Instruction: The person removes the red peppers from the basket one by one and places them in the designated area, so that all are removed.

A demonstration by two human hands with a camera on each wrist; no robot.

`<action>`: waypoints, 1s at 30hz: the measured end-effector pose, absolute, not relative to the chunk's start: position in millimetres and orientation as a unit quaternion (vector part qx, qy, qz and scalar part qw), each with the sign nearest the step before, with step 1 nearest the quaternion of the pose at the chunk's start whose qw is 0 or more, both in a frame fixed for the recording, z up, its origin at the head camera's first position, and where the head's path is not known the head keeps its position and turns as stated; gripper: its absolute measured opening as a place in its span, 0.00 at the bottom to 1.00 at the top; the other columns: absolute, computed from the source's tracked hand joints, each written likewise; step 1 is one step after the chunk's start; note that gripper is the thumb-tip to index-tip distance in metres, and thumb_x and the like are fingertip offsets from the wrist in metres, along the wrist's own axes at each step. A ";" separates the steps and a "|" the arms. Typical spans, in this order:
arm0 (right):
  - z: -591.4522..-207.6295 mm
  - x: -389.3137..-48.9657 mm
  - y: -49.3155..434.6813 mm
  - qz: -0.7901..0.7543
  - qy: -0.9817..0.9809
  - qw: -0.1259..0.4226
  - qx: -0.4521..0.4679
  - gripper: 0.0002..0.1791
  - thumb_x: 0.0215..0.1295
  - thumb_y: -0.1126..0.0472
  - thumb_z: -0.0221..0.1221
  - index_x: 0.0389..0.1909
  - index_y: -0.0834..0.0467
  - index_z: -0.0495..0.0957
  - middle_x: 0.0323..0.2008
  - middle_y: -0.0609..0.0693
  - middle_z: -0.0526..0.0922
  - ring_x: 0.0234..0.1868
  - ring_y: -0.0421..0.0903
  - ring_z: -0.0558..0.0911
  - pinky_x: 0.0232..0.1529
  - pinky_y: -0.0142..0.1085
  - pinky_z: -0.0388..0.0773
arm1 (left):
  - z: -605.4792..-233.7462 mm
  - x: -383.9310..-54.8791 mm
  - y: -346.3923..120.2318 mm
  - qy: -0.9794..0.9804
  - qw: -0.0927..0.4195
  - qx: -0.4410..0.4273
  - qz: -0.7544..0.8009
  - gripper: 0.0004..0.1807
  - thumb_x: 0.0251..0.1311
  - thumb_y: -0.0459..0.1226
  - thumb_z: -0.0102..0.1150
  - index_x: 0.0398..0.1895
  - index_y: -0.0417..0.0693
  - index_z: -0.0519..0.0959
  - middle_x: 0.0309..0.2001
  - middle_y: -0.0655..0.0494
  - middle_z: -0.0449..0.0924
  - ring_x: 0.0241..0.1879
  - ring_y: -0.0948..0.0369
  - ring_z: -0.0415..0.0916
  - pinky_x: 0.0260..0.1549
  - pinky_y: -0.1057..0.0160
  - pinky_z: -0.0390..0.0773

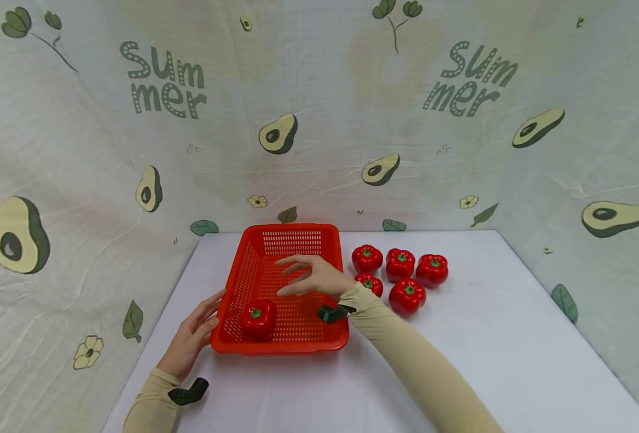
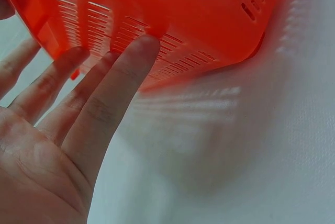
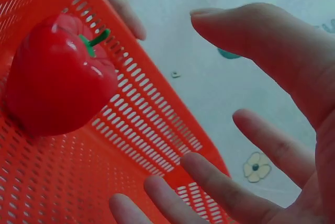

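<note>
A red plastic basket (image 1: 281, 347) with slotted walls stands on the table. One red bell pepper (image 1: 258, 320) with a green stem lies in its front left corner. My left hand (image 1: 186, 344) is at the basket's left side, its straight fingers (image 2: 112, 90) against the outer wall. Over the basket's middle hovers my right hand (image 1: 323, 276), fingers spread and thumb apart, holding nothing. From the right wrist view, the bell pepper (image 3: 57, 82) sits beyond those fingertips, next to the slotted wall.
To the right of the basket, several more red bell peppers (image 1: 407, 297) stand grouped on the white table (image 1: 492, 343). A printed cloth (image 1: 330, 138) with avocados and lettering hangs behind the table and along both sides.
</note>
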State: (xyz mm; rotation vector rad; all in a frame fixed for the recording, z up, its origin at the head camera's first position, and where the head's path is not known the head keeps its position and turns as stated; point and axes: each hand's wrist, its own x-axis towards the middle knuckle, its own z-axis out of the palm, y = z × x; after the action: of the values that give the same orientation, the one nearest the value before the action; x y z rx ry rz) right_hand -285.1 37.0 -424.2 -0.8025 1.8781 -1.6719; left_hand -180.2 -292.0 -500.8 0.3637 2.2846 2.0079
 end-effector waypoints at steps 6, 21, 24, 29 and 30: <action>-431.7 -289.3 18.6 -0.578 0.706 0.271 -0.306 0.31 0.59 0.56 0.71 0.65 0.45 0.75 0.60 0.53 0.77 0.57 0.53 0.79 0.52 0.57 0.78 | -501.0 -179.7 -292.2 0.742 0.038 0.121 0.659 0.29 0.77 0.38 0.45 0.78 0.56 0.56 0.74 0.42 0.58 0.62 0.66 0.71 0.49 0.59 0.80; -437.8 -284.7 -16.6 -0.528 0.720 0.319 -0.318 0.34 0.58 0.54 0.71 0.66 0.52 0.74 0.62 0.61 0.75 0.64 0.62 0.71 0.53 0.52 0.79 | -500.1 -180.8 -291.7 0.744 0.036 0.119 0.656 0.29 0.77 0.38 0.45 0.78 0.57 0.56 0.74 0.43 0.58 0.62 0.66 0.71 0.49 0.58 0.80; -436.9 -284.0 -18.4 -0.513 0.726 0.327 -0.319 0.34 0.58 0.54 0.71 0.66 0.53 0.74 0.62 0.61 0.75 0.64 0.62 0.70 0.53 0.51 0.79 | -499.9 -181.2 -291.1 0.744 0.038 0.117 0.657 0.29 0.77 0.38 0.45 0.78 0.57 0.56 0.74 0.43 0.58 0.62 0.65 0.72 0.49 0.58 0.80; -437.3 -283.3 -22.1 -0.487 0.735 0.339 -0.328 0.33 0.57 0.53 0.72 0.65 0.51 0.76 0.60 0.55 0.77 0.63 0.57 0.71 0.51 0.43 0.80 | -500.0 -179.6 -290.0 0.744 0.039 0.111 0.658 0.29 0.77 0.38 0.46 0.78 0.57 0.56 0.74 0.42 0.58 0.61 0.65 0.72 0.49 0.59 0.80; -437.6 -283.1 -22.8 -0.483 0.737 0.341 -0.329 0.33 0.57 0.53 0.72 0.64 0.50 0.76 0.59 0.53 0.78 0.63 0.56 0.72 0.50 0.42 0.80 | -500.2 -179.2 -289.9 0.744 0.040 0.111 0.658 0.29 0.77 0.38 0.46 0.78 0.57 0.56 0.74 0.42 0.58 0.61 0.65 0.72 0.49 0.59 0.80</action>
State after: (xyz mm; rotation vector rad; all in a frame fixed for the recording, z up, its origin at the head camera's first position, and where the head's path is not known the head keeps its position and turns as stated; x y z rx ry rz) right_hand -283.1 -22.8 -437.6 -0.8560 1.9162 -1.2560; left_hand -179.2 -289.9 -500.2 0.3390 2.2807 2.0156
